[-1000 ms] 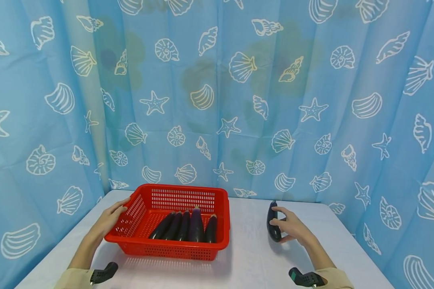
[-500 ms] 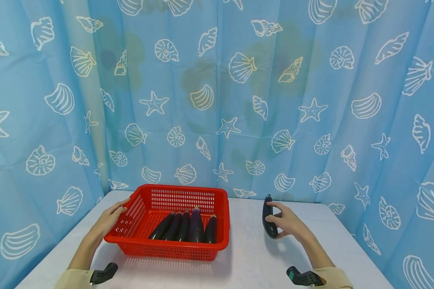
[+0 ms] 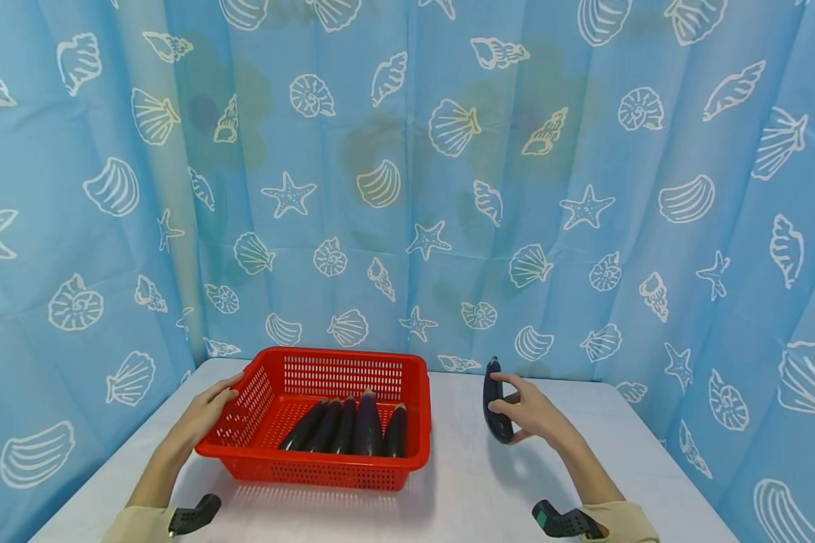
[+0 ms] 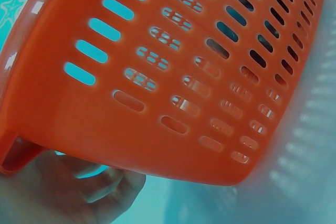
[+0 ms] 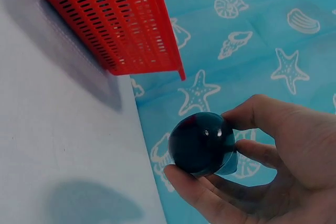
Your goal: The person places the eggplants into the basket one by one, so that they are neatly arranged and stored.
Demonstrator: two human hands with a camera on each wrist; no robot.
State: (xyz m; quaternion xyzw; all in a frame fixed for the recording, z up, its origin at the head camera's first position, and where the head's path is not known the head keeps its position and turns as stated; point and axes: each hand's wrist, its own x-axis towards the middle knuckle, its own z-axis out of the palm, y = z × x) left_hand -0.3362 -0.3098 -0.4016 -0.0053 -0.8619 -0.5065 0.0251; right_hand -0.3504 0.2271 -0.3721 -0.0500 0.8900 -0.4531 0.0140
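On the left of the table stands a red plastic basket with slotted walls. Several dark purple eggplants lie side by side in its right half. My left hand holds the basket's left rim; in the left wrist view its fingers curl beneath the edge. To the right of the basket, my right hand grips another eggplant between thumb and fingers, above the table and nearly upright. Seen in the right wrist view, that eggplant shows its glossy round end, apart from the basket.
A white table bears the basket, and the held eggplant's shadow falls on it. Behind and at both sides hangs a blue curtain printed with white shells and starfish.
My right hand has moved left and slightly up with the eggplant, closer to the basket. The left hand and the basket have stayed in place.
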